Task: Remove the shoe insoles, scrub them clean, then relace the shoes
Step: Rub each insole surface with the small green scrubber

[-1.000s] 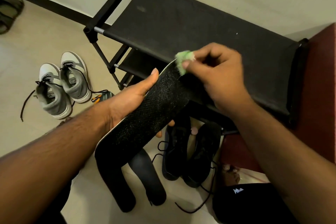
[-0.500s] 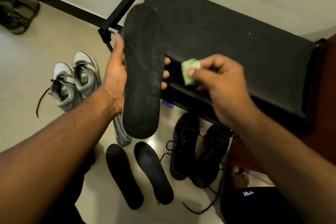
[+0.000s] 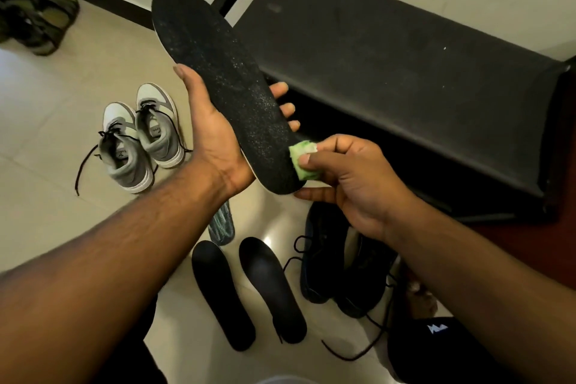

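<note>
My left hand [image 3: 215, 140] holds a long black insole [image 3: 218, 81] from beneath, its toe end pointing up and left, its top speckled with pale flecks. My right hand [image 3: 352, 178] pinches a small green sponge [image 3: 300, 159] against the insole's heel end. Two more black insoles [image 3: 223, 290] [image 3: 271, 287] lie side by side on the tiled floor below. A pair of black shoes [image 3: 339, 262] with loose laces stands to their right. A grey and white pair of sneakers [image 3: 137, 140] with black laces sits on the floor at left.
A black fabric shoe rack [image 3: 405, 72] stands against the wall ahead. A greenish patterned insole [image 3: 222, 224] peeks out under my left wrist. Olive sandals [image 3: 34, 19] lie in the far left corner. A dark garment with a white logo [image 3: 436, 349] is at lower right.
My left hand tilted the insole so its toe leans left. My right hand moved the sponge down from beside the insole's middle onto its heel end.
</note>
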Available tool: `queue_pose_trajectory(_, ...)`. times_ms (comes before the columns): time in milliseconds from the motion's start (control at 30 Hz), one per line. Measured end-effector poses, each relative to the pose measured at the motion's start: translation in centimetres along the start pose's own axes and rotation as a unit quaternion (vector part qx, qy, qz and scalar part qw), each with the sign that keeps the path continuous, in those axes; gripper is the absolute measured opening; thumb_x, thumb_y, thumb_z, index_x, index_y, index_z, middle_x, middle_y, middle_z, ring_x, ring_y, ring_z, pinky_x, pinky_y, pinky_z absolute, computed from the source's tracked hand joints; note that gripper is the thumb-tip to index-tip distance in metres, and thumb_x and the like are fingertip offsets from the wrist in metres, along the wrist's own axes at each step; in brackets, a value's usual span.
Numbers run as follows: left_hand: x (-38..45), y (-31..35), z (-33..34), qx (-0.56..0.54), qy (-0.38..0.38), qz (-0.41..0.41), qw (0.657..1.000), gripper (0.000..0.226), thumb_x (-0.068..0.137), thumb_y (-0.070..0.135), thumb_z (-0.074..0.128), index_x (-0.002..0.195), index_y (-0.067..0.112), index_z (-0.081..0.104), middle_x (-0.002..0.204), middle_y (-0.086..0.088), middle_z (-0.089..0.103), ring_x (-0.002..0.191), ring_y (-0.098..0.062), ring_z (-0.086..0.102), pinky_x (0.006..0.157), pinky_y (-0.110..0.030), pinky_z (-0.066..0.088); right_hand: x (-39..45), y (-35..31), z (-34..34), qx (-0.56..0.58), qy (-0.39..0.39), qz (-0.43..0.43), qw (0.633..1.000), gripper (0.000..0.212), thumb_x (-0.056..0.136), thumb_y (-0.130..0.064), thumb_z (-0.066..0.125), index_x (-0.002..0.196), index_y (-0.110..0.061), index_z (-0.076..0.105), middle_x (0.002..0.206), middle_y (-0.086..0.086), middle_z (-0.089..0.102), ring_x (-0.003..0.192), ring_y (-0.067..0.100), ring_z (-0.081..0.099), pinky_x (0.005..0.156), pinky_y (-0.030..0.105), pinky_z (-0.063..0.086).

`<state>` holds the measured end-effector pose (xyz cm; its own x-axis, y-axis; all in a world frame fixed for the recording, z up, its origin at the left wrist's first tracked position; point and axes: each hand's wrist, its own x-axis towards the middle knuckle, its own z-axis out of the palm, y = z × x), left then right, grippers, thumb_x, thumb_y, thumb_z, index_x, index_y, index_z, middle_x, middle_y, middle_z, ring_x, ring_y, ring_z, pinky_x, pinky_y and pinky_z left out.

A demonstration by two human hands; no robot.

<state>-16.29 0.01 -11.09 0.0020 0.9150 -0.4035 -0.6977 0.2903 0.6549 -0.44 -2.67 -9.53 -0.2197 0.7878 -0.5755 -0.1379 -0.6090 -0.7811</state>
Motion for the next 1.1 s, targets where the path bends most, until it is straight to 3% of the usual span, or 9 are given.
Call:
queue_pose_trajectory(100,0.4,0.2,-0.1,-0.02,0.005,0.009,1.0,0.106,0.084,0.086,0.005,0.105,0.006,0.071,0.106,-0.017,0.067,0.078,-0.026,0.062,0.07,-0.042,0.055,0.4,-0.4,-0.4,-0.082,0.04,-0.053,0.994,0.017,0.079,0.001,0.07,0.073,-0.014,0.063,0.086,0.012,0.072,0.073,0.016,0.065,0.063,0.032,0.053)
queue_pose_trajectory(267,0.7,0.3,-0.4,-0.003,-0.003,0.007,1.0,0.117,0.082,0.088,0.002,0.135,-0.004,0.051,0.106,-0.018,0.067,0.075,-0.026,0.064,0.071,-0.041,0.055,0.1,-0.9,-0.7,-0.125,0.051,-0.081,0.987,0.009,0.081,-0.003,0.07,0.081,-0.011,0.065,0.071,0.005,0.068,0.059,0.01,0.058,0.053,0.026,0.045)
queue_pose_trajectory(433,0.5,-0.2,0.0,-0.014,-0.002,0.022,1.0,0.108,0.085,0.085,0.004,0.119,-0.001,0.061,0.104,-0.017,0.067,0.074,-0.025,0.062,0.069,-0.04,0.054,0.1,-0.1,-0.5,-0.171,0.062,-0.121,0.976,0.006,0.081,-0.002,0.072,0.084,-0.004,0.066,0.072,0.018,0.065,0.061,0.018,0.058,0.055,0.028,0.048)
queue_pose_trajectory(667,0.3,-0.8,0.2,-0.018,0.014,0.032,0.999,0.105,0.083,0.086,0.006,0.119,0.004,0.059,0.098,-0.014,0.068,0.075,-0.026,0.062,0.068,-0.039,0.053,-0.8,1.4,1.3,-0.197,-0.021,-0.169,0.965,0.009,0.078,-0.002,0.077,0.077,-0.005,0.068,0.064,0.005,0.069,0.057,0.012,0.06,0.05,0.023,0.049)
queue_pose_trajectory(867,0.5,-0.6,0.2,-0.024,0.018,0.036,0.999,0.102,0.087,0.084,0.007,0.119,0.004,0.061,0.104,-0.017,0.069,0.074,-0.026,0.064,0.068,-0.04,0.054,0.7,0.2,-1.0,-0.203,0.082,-0.152,0.964,0.011,0.079,-0.004,0.075,0.075,-0.01,0.067,0.061,0.003,0.064,0.057,0.013,0.06,0.055,0.028,0.054)
queue_pose_trajectory(967,0.4,-0.6,0.2,-0.024,0.028,0.041,0.998,0.095,0.088,0.082,0.007,0.11,0.008,0.062,0.101,-0.017,0.07,0.073,-0.026,0.064,0.066,-0.039,0.053,0.4,0.5,-0.4,-0.195,0.048,-0.156,0.967,0.013,0.08,-0.005,0.076,0.074,-0.008,0.065,0.061,0.003,0.065,0.056,0.013,0.06,0.053,0.026,0.052)
queue_pose_trajectory(1100,0.3,-0.8,0.2,-0.012,0.041,0.043,0.998,0.098,0.087,0.083,0.006,0.108,0.007,0.065,0.102,-0.017,0.07,0.075,-0.026,0.065,0.066,-0.039,0.053,-1.0,1.5,1.3,-0.208,-0.063,-0.181,0.959,0.014,0.079,-0.002,0.076,0.074,-0.01,0.065,0.065,0.005,0.069,0.057,0.01,0.061,0.051,0.02,0.047)
